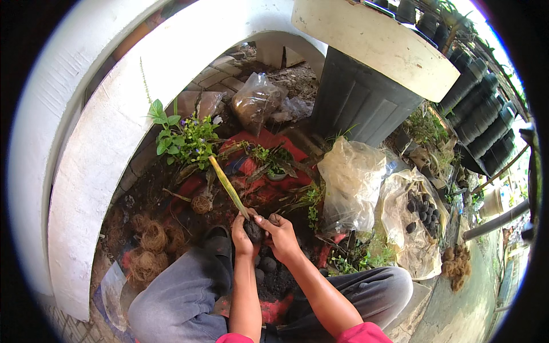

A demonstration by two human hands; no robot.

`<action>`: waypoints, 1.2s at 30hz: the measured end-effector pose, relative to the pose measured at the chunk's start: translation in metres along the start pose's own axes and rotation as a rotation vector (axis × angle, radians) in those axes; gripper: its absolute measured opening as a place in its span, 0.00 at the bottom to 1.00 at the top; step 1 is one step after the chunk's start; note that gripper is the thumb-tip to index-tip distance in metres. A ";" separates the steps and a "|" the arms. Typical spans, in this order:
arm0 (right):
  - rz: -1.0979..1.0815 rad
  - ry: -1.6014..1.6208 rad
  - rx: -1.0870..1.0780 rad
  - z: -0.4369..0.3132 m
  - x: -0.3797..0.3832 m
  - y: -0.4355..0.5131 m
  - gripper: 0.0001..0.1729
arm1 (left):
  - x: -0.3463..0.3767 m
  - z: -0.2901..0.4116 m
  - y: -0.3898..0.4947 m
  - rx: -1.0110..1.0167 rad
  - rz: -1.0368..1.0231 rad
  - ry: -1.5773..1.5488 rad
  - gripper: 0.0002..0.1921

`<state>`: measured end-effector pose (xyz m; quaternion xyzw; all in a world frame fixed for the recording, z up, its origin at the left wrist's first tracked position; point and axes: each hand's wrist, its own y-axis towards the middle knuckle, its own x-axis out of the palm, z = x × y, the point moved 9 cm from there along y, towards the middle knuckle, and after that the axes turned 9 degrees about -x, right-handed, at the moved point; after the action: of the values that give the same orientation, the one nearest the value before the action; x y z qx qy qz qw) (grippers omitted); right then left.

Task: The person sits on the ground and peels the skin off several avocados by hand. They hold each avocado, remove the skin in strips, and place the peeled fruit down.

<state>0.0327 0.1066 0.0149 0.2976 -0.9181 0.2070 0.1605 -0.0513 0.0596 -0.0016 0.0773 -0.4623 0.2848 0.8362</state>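
Note:
Between my two hands is a dark ball of soil [254, 232] with a long yellow-green leaf cutting [227, 184] standing out of its top and leaning up to the left. My left hand [242, 237] cups the ball from the left side. On the other side my right hand [279, 235] presses it, thumb across the upper face. The base of the leaf is partly hidden by the fingers. Below the hands, between my legs, lie several dark soil balls [268, 264] and a heap of loose black soil [276, 283].
Coils of brown fibre [150, 253] lie at left, near a fibre-wrapped ball [201, 204]. Flowering plants [188, 137] stand ahead. On the right are a clear plastic bag [354, 184] and a sheet [396, 240] holding dark balls [424, 212]. A white arch [107, 171] and grey pillar [364, 98] rise beyond.

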 end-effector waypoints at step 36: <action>0.074 -0.319 -0.146 -0.022 -0.021 0.014 0.21 | 0.004 0.000 -0.004 -0.188 0.232 -0.183 0.29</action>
<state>0.0445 0.1375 0.0211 0.2800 -0.9549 0.0957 0.0263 -0.0476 0.0577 0.0027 -0.0293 -0.5669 0.3267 0.7557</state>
